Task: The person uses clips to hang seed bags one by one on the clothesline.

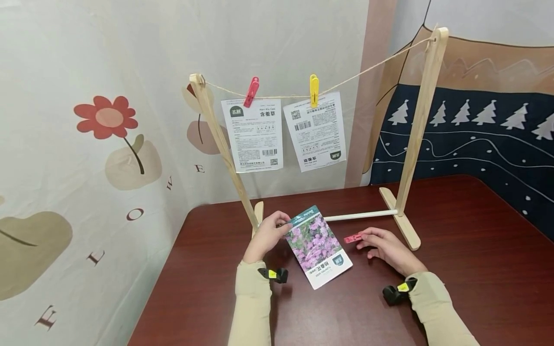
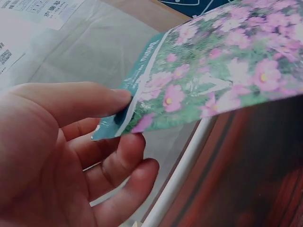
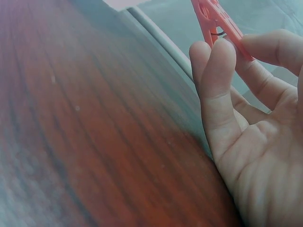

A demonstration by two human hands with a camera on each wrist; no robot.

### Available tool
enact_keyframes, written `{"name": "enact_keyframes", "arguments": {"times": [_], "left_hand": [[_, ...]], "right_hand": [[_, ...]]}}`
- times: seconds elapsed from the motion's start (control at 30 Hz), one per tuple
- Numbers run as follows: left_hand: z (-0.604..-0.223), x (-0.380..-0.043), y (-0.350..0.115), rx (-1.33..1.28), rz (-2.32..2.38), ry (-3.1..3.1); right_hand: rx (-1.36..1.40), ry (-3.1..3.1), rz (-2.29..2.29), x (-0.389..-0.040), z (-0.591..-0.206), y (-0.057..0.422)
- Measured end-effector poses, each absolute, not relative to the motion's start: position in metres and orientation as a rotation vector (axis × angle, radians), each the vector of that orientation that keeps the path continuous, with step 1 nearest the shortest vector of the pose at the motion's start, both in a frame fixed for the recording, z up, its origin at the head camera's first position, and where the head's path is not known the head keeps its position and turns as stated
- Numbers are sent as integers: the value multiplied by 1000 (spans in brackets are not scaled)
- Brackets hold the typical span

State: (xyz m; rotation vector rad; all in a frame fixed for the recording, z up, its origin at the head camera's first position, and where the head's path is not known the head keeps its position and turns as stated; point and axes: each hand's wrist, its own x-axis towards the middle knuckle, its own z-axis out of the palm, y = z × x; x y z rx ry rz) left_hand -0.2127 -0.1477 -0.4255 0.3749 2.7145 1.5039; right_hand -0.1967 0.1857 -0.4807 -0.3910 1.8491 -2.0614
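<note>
My left hand (image 1: 269, 236) pinches a flower seed packet (image 1: 315, 247) by its green top corner, thumb on the printed face and fingers behind. Pink blossoms cover the packet's front, as the left wrist view also shows, and its white end tilts down toward me. To the right, my right hand (image 1: 389, 249) holds a red clothespin (image 1: 353, 238) between thumb and fingers, its tip pointing toward the packet. In the right wrist view the clothespin (image 3: 218, 23) shows a small metal spring. Both hands are above the dark red table, in front of the wooden stand.
A twine line (image 1: 372, 65) runs between two wooden posts (image 1: 424, 120). On it hang two white printed packets (image 1: 255, 137), one under a red clothespin (image 1: 251, 92), the other under a yellow clothespin (image 1: 314, 90). A white rod (image 1: 361, 216) joins the feet low across the table (image 1: 346, 312).
</note>
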Motion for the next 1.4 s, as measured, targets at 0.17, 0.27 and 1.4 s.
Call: {"name": "enact_keyframes", "arguments": {"times": [0.17, 0.27, 1.4], "left_hand": [[-414, -208, -146, 384, 1625, 2648], [-403, -202, -143, 391, 1675, 2623], [-403, -201, -124, 533, 1897, 2458]], "right_hand": [[-359, 1871, -2061, -197, -481, 184], [-346, 1879, -2054, -197, -481, 184], [-481, 1889, -2023, -195, -481, 186]]}}
